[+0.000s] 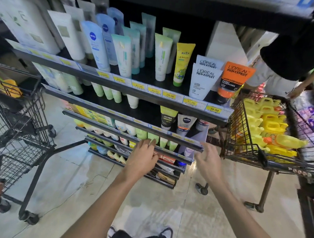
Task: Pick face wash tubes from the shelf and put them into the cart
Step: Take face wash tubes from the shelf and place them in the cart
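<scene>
Both hands reached toward the lower tiers of the black shelf rack (128,88): the left hand (142,159) had loosely spread fingers holding nothing, its fingertips at a shelf edge beside pale green tubes (152,138), and the right hand (207,162) hung relaxed and held nothing, just below the corner of a shelf rail. Face wash tubes (119,52) stood upright in rows on the upper shelves, among them white L'Oreal Men Expert tubes (203,81) and an orange L'Oreal tube (234,79) at the right end. A black wire cart (17,128) stood to the left of the rack, and another wire cart (243,142) holding yellow bottles (268,123) stood to the right.
</scene>
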Demonstrator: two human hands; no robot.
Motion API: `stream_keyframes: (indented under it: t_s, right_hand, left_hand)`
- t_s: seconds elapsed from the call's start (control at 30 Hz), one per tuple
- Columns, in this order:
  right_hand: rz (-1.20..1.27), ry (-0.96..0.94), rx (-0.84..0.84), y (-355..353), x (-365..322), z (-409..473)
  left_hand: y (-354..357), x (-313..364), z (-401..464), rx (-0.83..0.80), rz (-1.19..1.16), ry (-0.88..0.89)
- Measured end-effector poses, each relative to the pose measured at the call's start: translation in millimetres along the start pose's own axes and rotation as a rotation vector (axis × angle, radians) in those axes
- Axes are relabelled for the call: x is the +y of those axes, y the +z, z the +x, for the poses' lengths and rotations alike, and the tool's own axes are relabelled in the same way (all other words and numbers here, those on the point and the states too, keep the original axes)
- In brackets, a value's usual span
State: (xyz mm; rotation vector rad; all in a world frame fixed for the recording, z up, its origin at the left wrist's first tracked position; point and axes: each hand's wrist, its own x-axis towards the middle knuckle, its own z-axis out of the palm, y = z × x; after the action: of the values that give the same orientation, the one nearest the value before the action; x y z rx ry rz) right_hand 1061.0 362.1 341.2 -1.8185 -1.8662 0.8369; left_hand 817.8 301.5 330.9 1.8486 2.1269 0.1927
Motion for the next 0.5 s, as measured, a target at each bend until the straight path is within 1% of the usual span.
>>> stream_keyframes:
  t_s: [0.1,0.2,0.37,0.5]
  right_hand:
    - [-0.085,-0.113,-0.027,16,-32,-25]
    - [-0.158,-0.185,-0.053,47,-75,-44]
    - [-0.128,-0.262,-0.181,127,-162,-76]
    - [-0.157,-0.426,-0.268,196,-238,-109]
  left_hand:
    - [-7,-45,-29,0.061,0.004,-0.013]
    - [-21,-98,-59,0.063,-0.018,-0.069]
    - [-60,-197,-113,0.127,-0.039,-0.191]
    - [-80,-287,-165,0.18,-0.041,-0.299]
